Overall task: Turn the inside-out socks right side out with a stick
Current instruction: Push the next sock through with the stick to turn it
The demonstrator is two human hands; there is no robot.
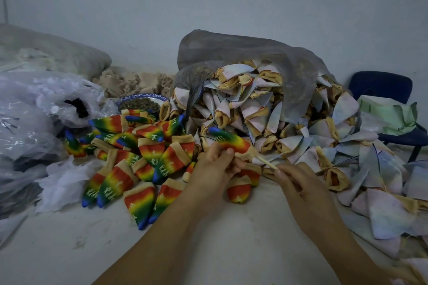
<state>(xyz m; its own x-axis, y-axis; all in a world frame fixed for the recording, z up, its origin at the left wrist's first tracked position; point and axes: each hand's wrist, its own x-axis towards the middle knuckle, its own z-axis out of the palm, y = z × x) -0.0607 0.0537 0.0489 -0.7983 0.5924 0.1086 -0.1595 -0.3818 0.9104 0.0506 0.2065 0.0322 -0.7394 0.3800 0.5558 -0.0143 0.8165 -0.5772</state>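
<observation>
Head view: both hands work over the worktop [231, 250].
Done pile [139, 169]: rainbow socks, left.
Left hand [212, 169]: curled round the sock [231, 141] at its cuff.
Sock: right side out on the stick [268, 162], centre.
Right hand [303, 188]: pinching the stick's near end.
Risk: pulled crookedly, the stick may snag the toe and drag it back inside.

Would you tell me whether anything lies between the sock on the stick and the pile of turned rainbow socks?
Nothing visible does. The sock, held by the left hand on the stick that the right hand grips, sits just beside the rainbow pile; only the left hand lies between.
</observation>
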